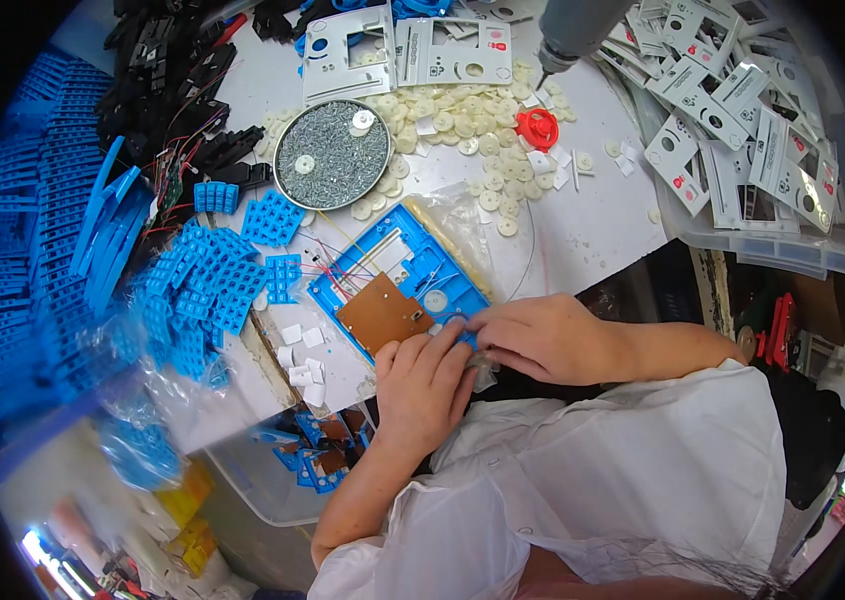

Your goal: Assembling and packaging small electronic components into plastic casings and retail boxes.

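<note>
A blue plastic casing (353,272) lies at the table's near edge, with a brown circuit board (383,315), thin wires and a white round disc (436,300) inside it. My left hand (421,385) is closed on the casing's near edge, its bent fingers beside the board. Close to its fingertips, at the casing's near right corner, my right hand (553,338) is closed in a pinch. Whatever its fingers hold is hidden. A scrap of clear plastic (485,374) shows just below the fingertips.
A round tin of screws (288,125) stands behind the casing, beside scattered cream discs (463,115). Blue button pads (193,270) are heaped left, near black parts (153,60). A bin of white panels (733,240) stands right. A power screwdriver (573,35) hangs above; a red ring (538,130) lies below it.
</note>
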`<state>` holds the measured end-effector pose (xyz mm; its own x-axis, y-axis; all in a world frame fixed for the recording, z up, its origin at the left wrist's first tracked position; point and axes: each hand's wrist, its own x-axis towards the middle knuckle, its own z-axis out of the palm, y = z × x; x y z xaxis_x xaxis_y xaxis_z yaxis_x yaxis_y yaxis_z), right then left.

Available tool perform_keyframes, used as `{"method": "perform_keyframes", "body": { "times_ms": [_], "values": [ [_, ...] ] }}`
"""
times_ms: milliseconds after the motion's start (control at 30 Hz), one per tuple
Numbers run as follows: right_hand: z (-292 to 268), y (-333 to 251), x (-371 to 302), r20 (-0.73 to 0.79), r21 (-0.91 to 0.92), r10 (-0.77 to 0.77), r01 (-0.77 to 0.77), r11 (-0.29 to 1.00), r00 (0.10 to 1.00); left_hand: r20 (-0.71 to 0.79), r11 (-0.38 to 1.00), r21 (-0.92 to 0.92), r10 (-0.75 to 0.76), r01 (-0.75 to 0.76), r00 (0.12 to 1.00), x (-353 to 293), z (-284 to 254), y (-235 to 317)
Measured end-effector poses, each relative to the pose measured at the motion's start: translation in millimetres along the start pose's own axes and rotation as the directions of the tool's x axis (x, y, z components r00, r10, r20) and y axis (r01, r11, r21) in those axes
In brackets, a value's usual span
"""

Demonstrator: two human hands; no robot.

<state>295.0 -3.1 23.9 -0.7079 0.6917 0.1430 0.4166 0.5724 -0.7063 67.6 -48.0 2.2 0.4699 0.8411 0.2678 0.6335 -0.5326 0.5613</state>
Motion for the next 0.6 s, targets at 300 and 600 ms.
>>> {"method": "perform_keyframes", "body": {
  "times_ms": [300,600],
  "values": [
    [-16.5,-6.2,8.0,0.08,-0.201,0.04,-0.023,0.979,0.996,0.02,1.0,0.01,-0.004,0.004,1.0,1.2,-1.3,0.6],
    [-14.9,22.6,9.3,0.074,-0.02,-0.062,0.063,0.998,0.995,-0.018,1.0,-0.011,-0.01,0.009,1.0,0.9,2.2,-1.8]
  ]
}}
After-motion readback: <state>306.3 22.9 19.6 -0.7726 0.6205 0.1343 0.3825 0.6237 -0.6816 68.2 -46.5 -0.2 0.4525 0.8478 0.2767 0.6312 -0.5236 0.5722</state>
